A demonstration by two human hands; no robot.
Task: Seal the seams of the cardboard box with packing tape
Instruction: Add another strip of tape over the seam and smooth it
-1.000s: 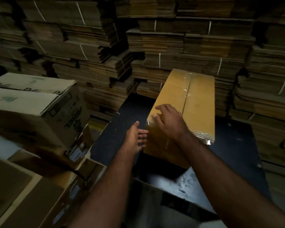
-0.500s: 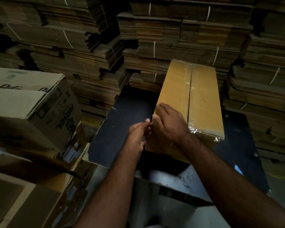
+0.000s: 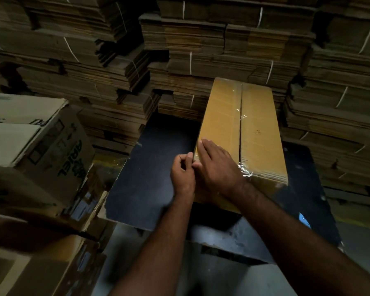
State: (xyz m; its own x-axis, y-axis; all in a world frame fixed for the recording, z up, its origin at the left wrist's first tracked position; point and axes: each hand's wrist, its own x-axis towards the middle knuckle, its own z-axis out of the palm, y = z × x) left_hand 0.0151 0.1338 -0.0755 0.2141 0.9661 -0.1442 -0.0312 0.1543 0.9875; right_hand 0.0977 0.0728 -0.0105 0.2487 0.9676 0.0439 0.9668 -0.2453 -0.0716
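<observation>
A long yellow-brown cardboard box (image 3: 257, 124) lies on a black table (image 3: 150, 167), its length running away from me. Clear tape covers its centre seam (image 3: 240, 116) and crinkles over the near edge (image 3: 245, 170). My right hand (image 3: 218, 167) lies flat on the box top at the near left corner, fingers spread and holding nothing. My left hand (image 3: 183, 174) is beside it, at the box's left edge. Its fingers are curled and its thumb and forefinger are pinched against the corner. I cannot see whether tape is between them. No tape roll is in view.
A printed carton (image 3: 41, 146) sits on other cartons close at my left. Strapped bundles of flat cardboard (image 3: 201, 50) wall in the back and both sides. A small blue object (image 3: 303, 218) lies on the table's near right part.
My left hand came up from beside the box and closed its fingers at the near left corner. My right hand stayed on the corner. My view shifted left and nearer.
</observation>
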